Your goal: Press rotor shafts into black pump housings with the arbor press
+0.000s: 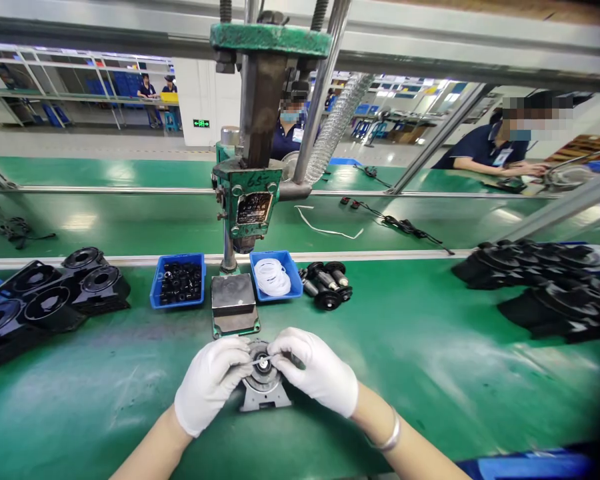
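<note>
A grey and black round part with a flared foot [266, 397] rests on the green bench in front of me. Over its centre, both my white-gloved hands pinch the ends of a thin pale strip [261, 361], perhaps one edge of a ring. My left hand [215, 377] has its thumb and fingers closed at the left end. From the other side, my right hand [317, 373] grips the right end between thumb and forefinger. The fingers cover much of the part's sides. A bright round centre shows just beneath the strip.
A green press [247, 193] stands behind my hands above a metal block [233, 293]. Blue bins hold small black pieces [181, 282] and white rings [272, 277]. Metal-shafted black parts [327, 283] lie right. Black housings flank the bench [45, 293]. A co-worker [500, 147] sits opposite.
</note>
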Motion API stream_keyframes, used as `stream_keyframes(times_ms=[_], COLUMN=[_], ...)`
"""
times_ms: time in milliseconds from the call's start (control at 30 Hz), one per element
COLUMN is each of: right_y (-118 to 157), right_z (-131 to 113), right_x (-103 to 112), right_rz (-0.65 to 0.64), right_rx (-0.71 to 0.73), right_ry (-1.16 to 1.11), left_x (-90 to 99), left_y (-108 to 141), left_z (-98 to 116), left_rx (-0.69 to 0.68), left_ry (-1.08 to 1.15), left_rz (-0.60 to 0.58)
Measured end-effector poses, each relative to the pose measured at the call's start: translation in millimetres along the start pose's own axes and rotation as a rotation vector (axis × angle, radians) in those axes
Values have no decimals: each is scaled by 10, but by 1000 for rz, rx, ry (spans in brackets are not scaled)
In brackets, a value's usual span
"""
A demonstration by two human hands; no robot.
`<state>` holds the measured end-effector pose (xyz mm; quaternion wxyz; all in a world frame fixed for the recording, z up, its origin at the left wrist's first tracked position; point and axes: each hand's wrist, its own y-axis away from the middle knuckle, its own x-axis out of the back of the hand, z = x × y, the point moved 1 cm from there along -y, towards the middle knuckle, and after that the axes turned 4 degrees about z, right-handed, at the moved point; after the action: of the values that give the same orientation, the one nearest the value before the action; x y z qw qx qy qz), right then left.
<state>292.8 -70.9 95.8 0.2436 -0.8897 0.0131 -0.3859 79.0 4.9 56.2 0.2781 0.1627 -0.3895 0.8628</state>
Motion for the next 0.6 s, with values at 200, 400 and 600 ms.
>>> stream_keyframes(times_ms=[200, 400, 600], right_y=[259, 422, 524], right_z=[-177, -253, -286], right_x=[-75, -205, -322], right_rz=[10, 74, 377], right_rx=[58, 194, 154], right_ry=[217, 350, 422], left_x=[104, 201, 429], left_y=[45, 42, 80], left_z=[126, 231, 190], left_rx=[50, 55, 244], left_ry=[-121, -92, 36], left_rz=[-81, -258, -305])
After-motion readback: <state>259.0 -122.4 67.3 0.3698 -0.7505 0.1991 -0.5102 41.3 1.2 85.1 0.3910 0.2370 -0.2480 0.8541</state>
